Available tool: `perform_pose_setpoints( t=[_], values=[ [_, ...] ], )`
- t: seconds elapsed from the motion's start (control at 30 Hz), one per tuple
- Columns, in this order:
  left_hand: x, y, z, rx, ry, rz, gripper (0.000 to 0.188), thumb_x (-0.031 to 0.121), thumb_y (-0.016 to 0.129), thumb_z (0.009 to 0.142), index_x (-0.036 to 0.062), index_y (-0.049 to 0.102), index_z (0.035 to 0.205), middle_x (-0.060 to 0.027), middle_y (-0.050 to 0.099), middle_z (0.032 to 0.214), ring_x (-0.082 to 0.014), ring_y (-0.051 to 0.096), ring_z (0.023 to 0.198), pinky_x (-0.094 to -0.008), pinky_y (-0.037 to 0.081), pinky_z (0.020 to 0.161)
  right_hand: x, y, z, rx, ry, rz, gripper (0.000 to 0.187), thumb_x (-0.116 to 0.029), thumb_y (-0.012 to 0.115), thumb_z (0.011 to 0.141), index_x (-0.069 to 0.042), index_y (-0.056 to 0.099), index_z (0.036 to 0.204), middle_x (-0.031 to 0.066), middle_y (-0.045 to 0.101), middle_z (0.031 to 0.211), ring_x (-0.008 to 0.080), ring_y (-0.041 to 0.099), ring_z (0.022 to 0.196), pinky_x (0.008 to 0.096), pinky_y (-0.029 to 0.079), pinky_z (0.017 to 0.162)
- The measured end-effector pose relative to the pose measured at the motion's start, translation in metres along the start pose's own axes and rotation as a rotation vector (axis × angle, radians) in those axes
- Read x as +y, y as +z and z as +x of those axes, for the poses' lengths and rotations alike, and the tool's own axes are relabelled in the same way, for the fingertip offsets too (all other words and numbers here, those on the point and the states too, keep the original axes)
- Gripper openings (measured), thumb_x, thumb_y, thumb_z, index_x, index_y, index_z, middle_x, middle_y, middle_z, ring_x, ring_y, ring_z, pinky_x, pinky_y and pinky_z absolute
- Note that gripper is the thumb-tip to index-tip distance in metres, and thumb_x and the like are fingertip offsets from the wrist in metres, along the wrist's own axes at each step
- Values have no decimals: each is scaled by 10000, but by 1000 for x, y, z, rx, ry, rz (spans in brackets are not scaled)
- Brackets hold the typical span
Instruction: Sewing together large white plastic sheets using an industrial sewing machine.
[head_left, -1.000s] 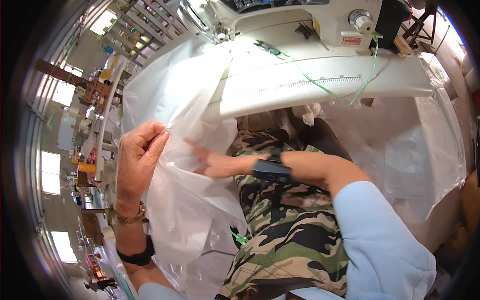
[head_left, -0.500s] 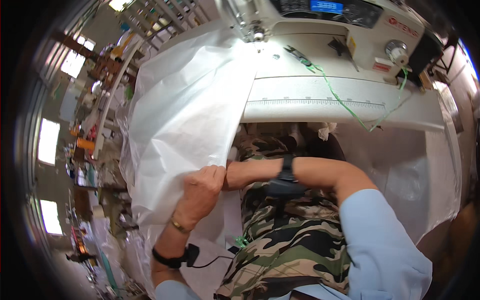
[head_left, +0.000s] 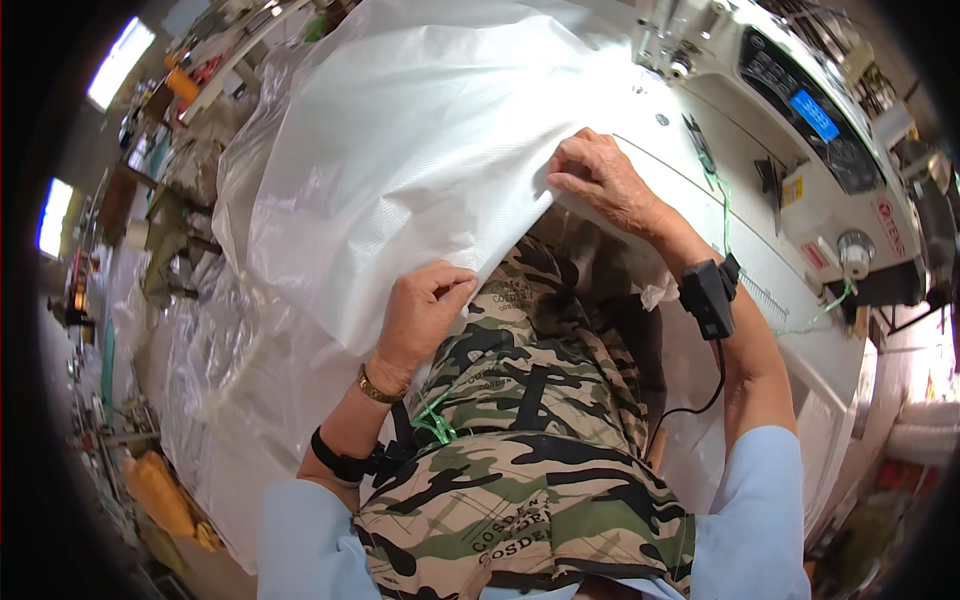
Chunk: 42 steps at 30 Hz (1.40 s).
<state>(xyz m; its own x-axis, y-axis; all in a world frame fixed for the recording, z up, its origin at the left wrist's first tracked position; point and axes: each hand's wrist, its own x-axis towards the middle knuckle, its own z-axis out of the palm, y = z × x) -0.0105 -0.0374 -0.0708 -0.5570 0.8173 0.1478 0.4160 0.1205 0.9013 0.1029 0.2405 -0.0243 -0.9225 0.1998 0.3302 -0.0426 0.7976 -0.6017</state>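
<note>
A large white sheet of woven plastic fabric [head_left: 400, 160] spreads from the needle area of a sewing machine [head_left: 850, 195] toward my lap. Its near edge runs slantwise between my two hands. My left hand [head_left: 422, 308] pinches that edge at the lower end, just above my camouflage apron [head_left: 520, 390]. Higher up, my right hand [head_left: 608, 182] has its fingers closed on the same edge, a short way in front of the needle and presser foot [head_left: 680, 66]. The sheet's far part lies under the machine's lamp and looks bright.
Thread snips [head_left: 697, 140] tied to a green cord [head_left: 727, 215] lie on the machine bed, right of the needle. A dark small part [head_left: 768, 178] sits beside them. Crumpled clear plastic [head_left: 215, 330] hangs at the left. Cluttered shelves stand beyond.
My right hand has moved up and right along the edge, away from my left hand. The hands were together before. The view has turned, so the machine appears farther right.
</note>
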Motion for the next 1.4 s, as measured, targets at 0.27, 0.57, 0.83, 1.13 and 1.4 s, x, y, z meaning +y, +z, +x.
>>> perform_pose_setpoints(
  t=[0.27,0.57,0.83,1.13,1.4],
  values=[
    [28,-6,-3,-10,-107,-227,358,46,661,925,16,653,1282,52,520,793,-46,449,637,-221,399,567,7,-2,2,-72,-20,-90,176,-262,688,914,-93,675,963,57,628,973,223,534,960,371,438,895],
    [20,7,12,204,209,196,246,59,777,830,44,732,1071,-71,504,738,-171,476,604,-292,399,562,6,0,-1,-66,-128,-128,287,-3,757,776,-116,694,1033,21,647,1039,232,578,1030,337,489,909],
    [32,-5,24,189,375,467,146,-2,712,846,21,709,990,-98,556,746,-265,569,625,-355,464,574,16,-7,10,-50,-307,-445,140,-169,724,854,-101,603,872,45,592,880,204,564,865,332,438,734],
    [15,-12,31,1,274,165,227,-35,622,905,-5,691,1120,-132,629,843,-242,594,688,-295,474,638,38,-27,25,-35,-187,-372,380,-478,722,792,-113,613,787,34,585,750,203,567,783,360,413,792],
    [11,-23,45,-325,-43,-162,196,84,643,933,-13,703,1092,-113,723,926,-153,626,708,-276,495,649,65,-43,34,-10,-114,-443,454,-544,714,769,-106,593,781,30,603,747,212,574,779,390,379,905]
  ],
)
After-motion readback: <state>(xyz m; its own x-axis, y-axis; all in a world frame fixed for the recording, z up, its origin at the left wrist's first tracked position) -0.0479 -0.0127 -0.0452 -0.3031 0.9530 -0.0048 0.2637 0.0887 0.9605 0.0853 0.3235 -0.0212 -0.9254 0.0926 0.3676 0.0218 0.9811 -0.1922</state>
